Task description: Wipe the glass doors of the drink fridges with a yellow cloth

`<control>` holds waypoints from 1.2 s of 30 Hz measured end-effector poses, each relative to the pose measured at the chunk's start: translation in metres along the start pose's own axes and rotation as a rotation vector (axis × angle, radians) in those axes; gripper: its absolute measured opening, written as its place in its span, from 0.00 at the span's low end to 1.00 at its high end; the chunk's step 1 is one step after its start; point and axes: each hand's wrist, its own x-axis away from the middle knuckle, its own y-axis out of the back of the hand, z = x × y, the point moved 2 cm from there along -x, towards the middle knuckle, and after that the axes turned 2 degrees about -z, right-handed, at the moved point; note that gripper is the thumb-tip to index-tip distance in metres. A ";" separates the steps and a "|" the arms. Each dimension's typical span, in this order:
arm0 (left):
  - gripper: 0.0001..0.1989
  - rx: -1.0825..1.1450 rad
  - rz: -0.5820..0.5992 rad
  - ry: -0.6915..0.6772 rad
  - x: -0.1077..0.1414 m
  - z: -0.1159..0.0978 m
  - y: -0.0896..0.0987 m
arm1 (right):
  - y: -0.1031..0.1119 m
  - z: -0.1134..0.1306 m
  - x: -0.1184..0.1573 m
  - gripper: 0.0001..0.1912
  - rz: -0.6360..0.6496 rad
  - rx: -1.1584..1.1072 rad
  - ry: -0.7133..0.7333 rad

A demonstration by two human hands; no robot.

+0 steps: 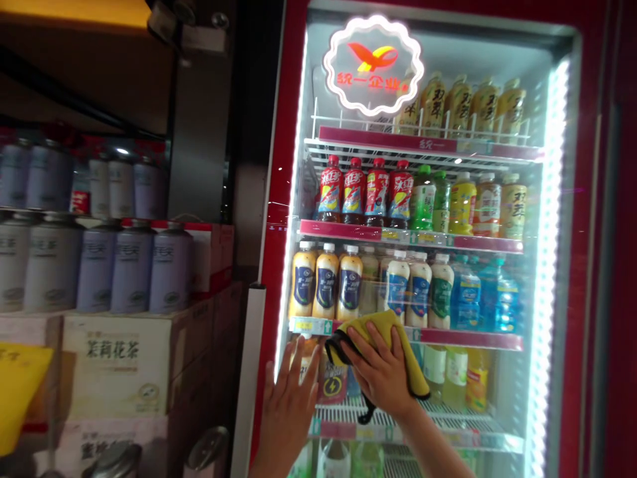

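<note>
A lit drinks fridge with a red frame (273, 219) and a glass door fills the middle and right of the view. My right hand (381, 368) lies spread over a yellow cloth (411, 358) with a dark edge, holding it against the glass at the height of the lower shelves. One dark corner of the cloth hangs below the palm. To the left, my left hand (291, 405) is raised with its fingers apart and nothing in it, in front of the door's lower left part. Whether it touches the glass I cannot tell.
Bottles stand in rows behind the glass, among them red-capped ones (352, 189). A glowing round sign (373, 65) is at the door's top left. Left of the fridge, tea tins (132, 265) stand on stacked boxes (117, 365), with a yellow sheet (20, 392) at the edge.
</note>
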 end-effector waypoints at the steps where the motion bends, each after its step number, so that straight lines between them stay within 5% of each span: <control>1: 0.31 0.004 -0.001 0.017 0.002 0.001 0.001 | 0.003 -0.005 0.006 0.24 0.001 -0.014 0.021; 5: 0.30 0.019 0.000 0.063 0.011 0.005 0.004 | 0.003 -0.013 -0.014 0.25 -0.065 0.027 -0.124; 9: 0.29 0.005 0.003 0.046 0.013 0.009 0.007 | -0.014 0.013 -0.054 0.25 -0.099 0.096 -0.267; 16: 0.33 -0.027 0.031 0.061 0.017 0.025 0.020 | -0.020 0.038 -0.048 0.23 0.059 -0.039 0.049; 23: 0.35 -0.032 0.026 0.102 0.018 0.043 0.031 | -0.038 0.055 -0.097 0.27 0.015 0.001 -0.114; 30: 0.35 -0.031 0.024 0.090 0.020 0.053 0.039 | -0.043 0.072 -0.084 0.21 0.133 -0.093 0.237; 36: 0.34 -0.038 0.047 0.080 0.017 0.060 0.046 | -0.050 0.068 -0.125 0.22 0.067 -0.047 0.090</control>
